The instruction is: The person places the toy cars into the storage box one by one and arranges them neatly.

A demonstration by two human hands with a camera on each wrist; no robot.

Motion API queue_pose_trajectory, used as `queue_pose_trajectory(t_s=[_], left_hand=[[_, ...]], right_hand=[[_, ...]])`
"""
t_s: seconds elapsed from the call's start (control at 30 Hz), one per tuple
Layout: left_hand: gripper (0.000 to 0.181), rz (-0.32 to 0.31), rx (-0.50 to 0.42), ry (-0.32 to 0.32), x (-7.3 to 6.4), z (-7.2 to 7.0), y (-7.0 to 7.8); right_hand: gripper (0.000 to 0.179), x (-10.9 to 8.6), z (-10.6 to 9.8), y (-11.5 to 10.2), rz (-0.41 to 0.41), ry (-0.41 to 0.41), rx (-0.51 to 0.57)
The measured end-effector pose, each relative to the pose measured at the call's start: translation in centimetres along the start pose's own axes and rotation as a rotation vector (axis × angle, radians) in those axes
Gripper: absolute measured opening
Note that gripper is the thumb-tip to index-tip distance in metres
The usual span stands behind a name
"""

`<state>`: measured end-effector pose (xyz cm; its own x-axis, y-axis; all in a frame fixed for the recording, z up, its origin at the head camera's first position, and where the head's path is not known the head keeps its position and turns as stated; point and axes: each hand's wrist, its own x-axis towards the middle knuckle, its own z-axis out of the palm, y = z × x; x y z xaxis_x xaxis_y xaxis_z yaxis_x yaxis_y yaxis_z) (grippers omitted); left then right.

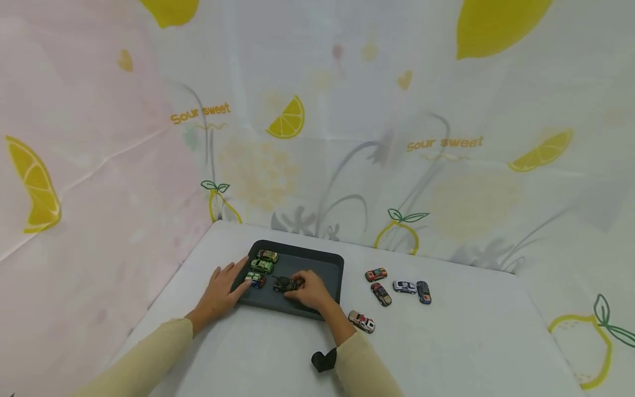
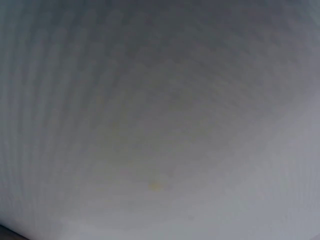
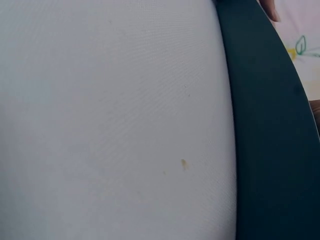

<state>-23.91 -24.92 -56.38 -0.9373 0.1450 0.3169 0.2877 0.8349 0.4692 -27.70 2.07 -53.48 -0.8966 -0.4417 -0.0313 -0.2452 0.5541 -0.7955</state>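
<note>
A dark grey tray (image 1: 297, 307) lies on the white table in the head view. Inside it, my right hand (image 1: 312, 291) pinches a dark toy tank (image 1: 285, 284) between thumb and fingers, low over the tray floor. Along the tray's left side stand three toy cars: a yellowish one (image 1: 268, 256) at the back, a green one (image 1: 262, 266), and a blue-green one (image 1: 256, 279) in front. My left hand (image 1: 220, 289) rests at the tray's left rim with fingers stretched out, its thumb tip by the blue-green car. The left wrist view shows only blurred white cloth.
Right of the tray lie several more toy cars: a red one (image 1: 376, 274), a dark red one (image 1: 381, 294), a white one (image 1: 404, 286), a dark blue one (image 1: 424, 292). A white-and-red car (image 1: 361, 321) sits beside my right forearm. A lemon-print cloth (image 1: 317, 110) hangs behind.
</note>
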Motion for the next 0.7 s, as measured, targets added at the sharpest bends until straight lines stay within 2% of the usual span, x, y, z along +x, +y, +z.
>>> queue_pose_trajectory(t_s=[0.27, 0.5, 0.7], left_hand=[[0.064, 0.005, -0.007, 0.010, -0.01, -0.23, -0.05], [0.065, -0.010, -0.004, -0.022, 0.08, -0.25, 0.02], [0.064, -0.001, 0.000, -0.006, 0.22, -0.26, 0.07]], right_hand=[[0.038, -0.06, 0.21, -0.14, -0.018, 0.021, 0.021], [0.038, -0.01, 0.24, -0.02, -0.007, 0.019, 0.025], [0.039, 0.20, 0.07, -0.04, 0.000, 0.018, 0.012]])
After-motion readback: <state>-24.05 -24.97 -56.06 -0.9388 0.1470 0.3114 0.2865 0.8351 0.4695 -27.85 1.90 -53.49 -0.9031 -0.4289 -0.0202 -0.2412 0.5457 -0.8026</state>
